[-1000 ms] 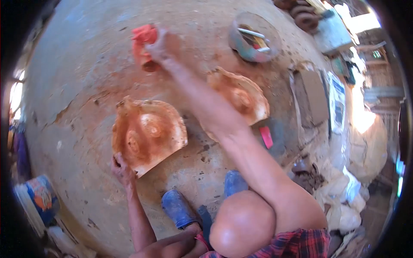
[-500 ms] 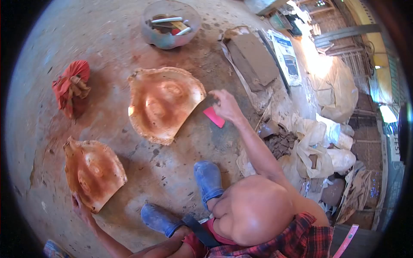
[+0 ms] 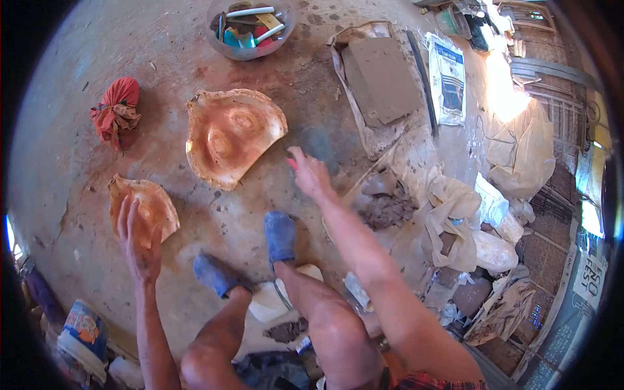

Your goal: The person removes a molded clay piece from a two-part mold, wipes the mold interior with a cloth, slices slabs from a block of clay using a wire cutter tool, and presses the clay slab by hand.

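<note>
Two shell-like moulds with reddish-brown hollows lie on the floor. My left hand (image 3: 140, 244) rests over the smaller mould (image 3: 155, 207) at the left, its fingers spread across the hollow. The larger mould (image 3: 234, 136) sits further up, near the middle. To its right, my right hand (image 3: 309, 172) is closed on a pink piece (image 3: 292, 164), of which only a small part shows by the fingertips. A knotted red cloth bundle (image 3: 118, 110) stands at the upper left, touched by neither hand.
A bowl of tools (image 3: 252, 31) is at the top. A clay slab (image 3: 380, 81) lies on a sheet at upper right, with clay lumps (image 3: 387, 205) below it. Plastic bags (image 3: 494, 250) crowd the right side. A bucket (image 3: 83, 335) stands at lower left.
The red bundle was let go on the floor. My right hand went to the pink piece and now has it. My left hand moved from the small mould's edge onto its hollow.
</note>
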Tool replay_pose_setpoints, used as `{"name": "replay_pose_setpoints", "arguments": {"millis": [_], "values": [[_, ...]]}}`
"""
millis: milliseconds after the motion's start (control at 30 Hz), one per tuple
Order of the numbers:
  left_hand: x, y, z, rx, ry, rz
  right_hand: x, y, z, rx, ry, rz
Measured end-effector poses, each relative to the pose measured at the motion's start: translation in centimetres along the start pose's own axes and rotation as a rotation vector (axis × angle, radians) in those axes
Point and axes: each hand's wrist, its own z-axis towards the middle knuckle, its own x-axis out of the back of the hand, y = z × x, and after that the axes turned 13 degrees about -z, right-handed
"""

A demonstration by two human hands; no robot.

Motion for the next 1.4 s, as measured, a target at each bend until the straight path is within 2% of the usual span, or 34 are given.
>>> {"name": "replay_pose_setpoints", "arguments": {"millis": [33,67,133,167,200,267,300,333,367,467,500,600,667,800,833,867,900,933,1000,1033,1067,1133,1167,1233,1267,1333,1400], "values": [[0.7,2.6,0.3,-0.053,-0.110,-0.008,1.1,-1.2,-2.0,-0.017,-0.015,0.171],[1.1,4.6,0.0,-0.055,-0.129,-0.001,2.3,-2.1,-4.2,-0.042,-0.026,0.341],[1.7,8.2,-1.5,0.215,-0.106,-0.434,4.9,-3.6,-9.1,0.088,-0.097,0.440],[1.8,11.3,-2.1,0.306,-0.069,-0.550,6.0,-4.0,-11.5,0.121,-0.199,0.415],[2.2,14.0,-2.7,0.405,-0.143,-0.557,6.9,-4.0,-13.8,0.159,-0.296,0.384],[3.1,20.9,-2.1,0.605,-0.331,-0.610,8.9,-2.7,-18.0,0.100,-0.201,0.608],[3.7,25.3,-1.2,0.707,-0.449,-0.655,10.6,-1.7,-19.2,-0.005,-0.239,0.625],[3.8,29.1,-0.1,0.552,-0.541,-0.613,12.3,-0.4,-20.1,-0.108,-0.274,0.638],[3.5,32.4,1.0,0.400,-0.619,-0.568,13.3,1.1,-20.6,-0.180,-0.193,0.675],[0.8,38.1,3.3,0.150,-0.720,-0.604,14.9,6.2,-19.9,-0.300,-0.018,0.696],[-0.4,39.8,4.3,0.101,-0.697,-0.649,15.8,8.1,-18.6,-0.274,0.006,0.640],[-5.1,42.4,5.6,0.153,-0.693,-0.666,20.3,11.1,-10.7,-0.197,0.083,0.569],[-7.4,44.0,7.6,0.330,-0.938,-0.606,24.5,11.0,-3.9,-0.121,0.165,0.503],[-14.7,44.5,10.9,0.545,-0.836,-0.659,31.2,7.3,12.0,0.085,0.160,0.356],[-16.3,44.0,12.4,0.553,-0.738,-0.797,31.7,6.1,16.0,0.152,0.154,0.312],[-18.1,43.7,13.1,0.567,-0.645,-0.933,31.0,5.1,20.2,0.266,0.221,0.291],[-21.3,43.8,13.0,0.617,-0.453,-0.993,29.7,4.1,24.2,0.376,0.274,0.271],[-22.7,44.3,13.2,0.665,-0.447,-1.002,27.8,3.0,27.6,0.444,0.362,0.209],[-24.8,45.1,14.5,0.818,-0.277,-0.977,27.0,0.2,32.2,0.461,0.263,0.104],[-26.9,45.2,14.5,0.697,-0.264,-0.898,26.3,-1.0,33.9,0.460,0.227,0.007],[-28.4,45.6,14.2,0.711,-0.257,-0.896,25.8,-2.2,35.4,0.470,0.216,0.010],[-25.9,46.6,17.8,0.776,-0.378,-0.958,24.5,-4.5,37.9,0.498,0.197,-0.177],[-25.8,46.8,18.6,0.791,-0.369,-0.962,23.4,-5.1,39.1,0.510,0.186,-0.179],[-26.0,47.3,19.5,0.824,-0.342,-1.070,21.7,-5.6,40.6,0.611,0.200,-0.378],[-26.1,46.9,19.8,0.837,-0.338,-1.076,20.9,-5.6,40.6,0.619,0.188,-0.383],[-26.8,45.8,20.8,0.887,-0.467,-1.055,20.9,-5.5,40.3,0.594,0.225,-0.297],[-27.2,45.2,20.5,0.910,-0.245,-1.033,22.0,-4.7,38.6,0.619,0.317,-0.148]]}}
